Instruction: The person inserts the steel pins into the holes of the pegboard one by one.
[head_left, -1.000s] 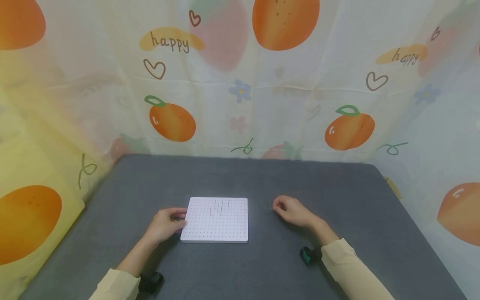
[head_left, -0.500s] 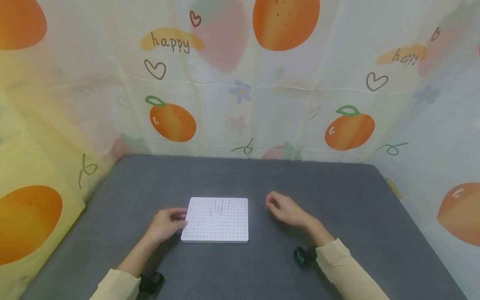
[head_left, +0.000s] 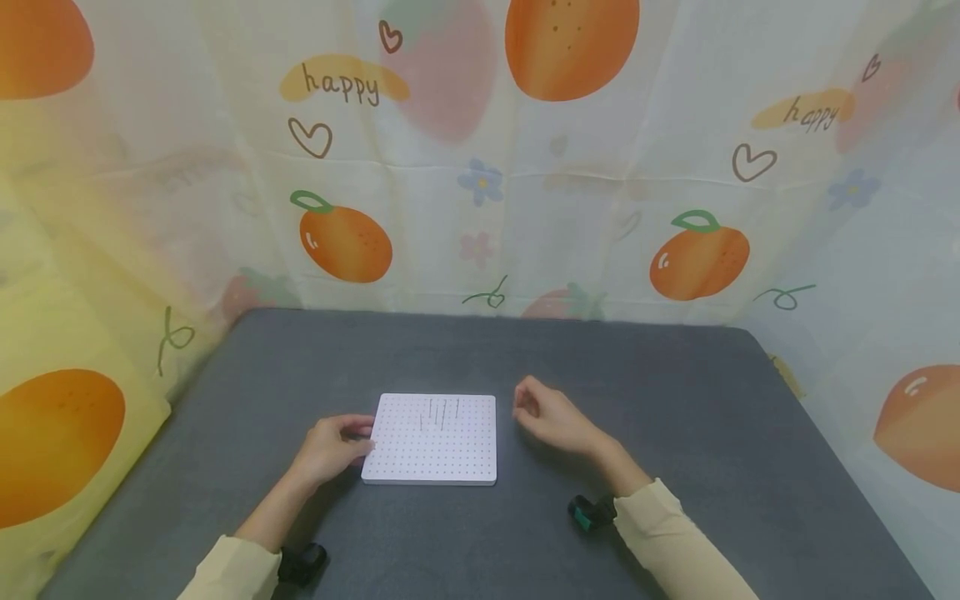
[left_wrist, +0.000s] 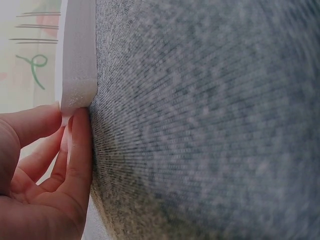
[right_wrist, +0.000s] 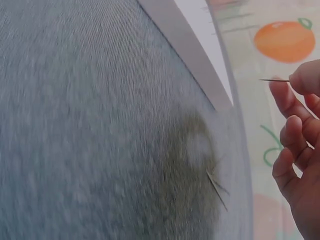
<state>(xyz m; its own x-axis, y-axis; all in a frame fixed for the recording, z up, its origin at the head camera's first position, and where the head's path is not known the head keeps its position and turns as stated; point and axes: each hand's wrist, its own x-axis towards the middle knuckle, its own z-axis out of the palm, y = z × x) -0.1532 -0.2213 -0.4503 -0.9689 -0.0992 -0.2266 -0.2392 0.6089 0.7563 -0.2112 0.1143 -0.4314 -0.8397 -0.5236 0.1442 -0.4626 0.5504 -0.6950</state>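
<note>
A white board [head_left: 428,450] with a grid of small holes lies in the middle of the table in the head view. Several thin needles [head_left: 443,410] stand upright in its far half. At the board's left edge my left hand [head_left: 328,450] holds it, thumb at the top rim and fingers against the side, as the left wrist view shows. To the right of the board, my right hand [head_left: 555,419] is raised over the table. Between its thumb and index finger it pinches a needle [right_wrist: 272,80], the tip sticking out toward the board in the right wrist view.
Loose needles [right_wrist: 218,192] lie on the dark grey table [head_left: 637,367] beneath the right hand in the right wrist view. Black wrist cameras [head_left: 592,512] sit at both cuffs. A fruit-print curtain [head_left: 555,208] hangs behind the table and along its sides.
My right hand has moved left and slightly away from me, coming closer to the board's right edge. The left hand and the board have stayed in place.
</note>
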